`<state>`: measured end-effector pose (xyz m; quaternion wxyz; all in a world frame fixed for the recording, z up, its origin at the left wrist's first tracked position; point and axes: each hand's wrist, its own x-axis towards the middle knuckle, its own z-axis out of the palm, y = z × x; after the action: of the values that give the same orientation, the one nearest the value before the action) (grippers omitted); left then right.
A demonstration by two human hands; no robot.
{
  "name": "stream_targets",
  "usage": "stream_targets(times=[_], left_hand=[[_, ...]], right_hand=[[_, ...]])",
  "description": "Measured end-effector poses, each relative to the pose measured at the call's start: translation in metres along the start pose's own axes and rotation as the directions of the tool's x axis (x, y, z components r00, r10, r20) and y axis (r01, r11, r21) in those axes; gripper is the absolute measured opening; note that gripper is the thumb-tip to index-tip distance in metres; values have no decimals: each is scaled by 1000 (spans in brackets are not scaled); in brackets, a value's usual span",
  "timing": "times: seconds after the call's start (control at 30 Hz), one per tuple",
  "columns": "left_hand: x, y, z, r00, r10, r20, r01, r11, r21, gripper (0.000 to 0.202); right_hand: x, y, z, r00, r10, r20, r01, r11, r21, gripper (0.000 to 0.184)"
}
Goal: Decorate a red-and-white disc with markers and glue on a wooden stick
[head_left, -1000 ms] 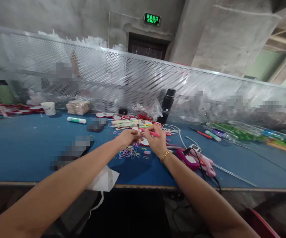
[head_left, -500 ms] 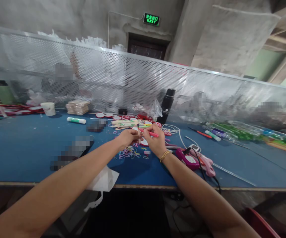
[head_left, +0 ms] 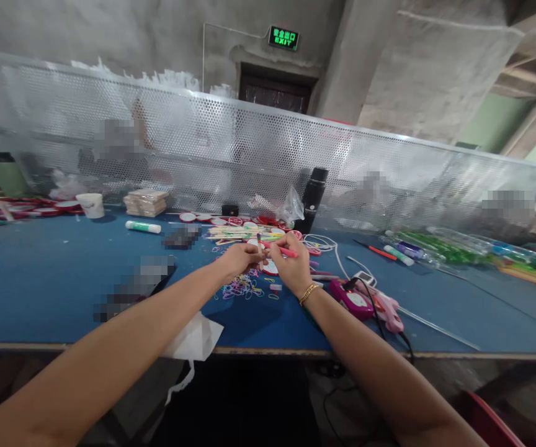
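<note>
Both my hands meet over the middle of the blue table. My left hand is closed in a pinch round a thin upright stick. My right hand, with a gold bracelet at the wrist, is closed round a pink pen whose tip points left toward the stick. Just below the hands lie several small coloured rubber bands and a round red-and-white badge. A bundle of flat wooden sticks lies just beyond the hands.
A black bottle stands against the perforated metal screen. A pink glue gun with a cable and a magenta device lie to the right. A white cup, a glue stick and a white cloth lie left.
</note>
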<state>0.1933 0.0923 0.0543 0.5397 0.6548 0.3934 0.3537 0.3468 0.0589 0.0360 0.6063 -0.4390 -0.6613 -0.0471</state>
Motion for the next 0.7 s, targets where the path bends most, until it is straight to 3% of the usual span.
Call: stream_targets(times=[0.37, 0.7], left_hand=[[2, -2, 0, 1000, 11, 26, -12, 1000, 13, 38], [-2, 0, 0, 999, 21, 41, -21, 1000, -1, 33]], right_hand=[[0, -2, 1, 1000, 11, 23, -11, 999, 34, 11], [1, -1, 0, 1000, 7, 26, -8, 1000, 13, 11]])
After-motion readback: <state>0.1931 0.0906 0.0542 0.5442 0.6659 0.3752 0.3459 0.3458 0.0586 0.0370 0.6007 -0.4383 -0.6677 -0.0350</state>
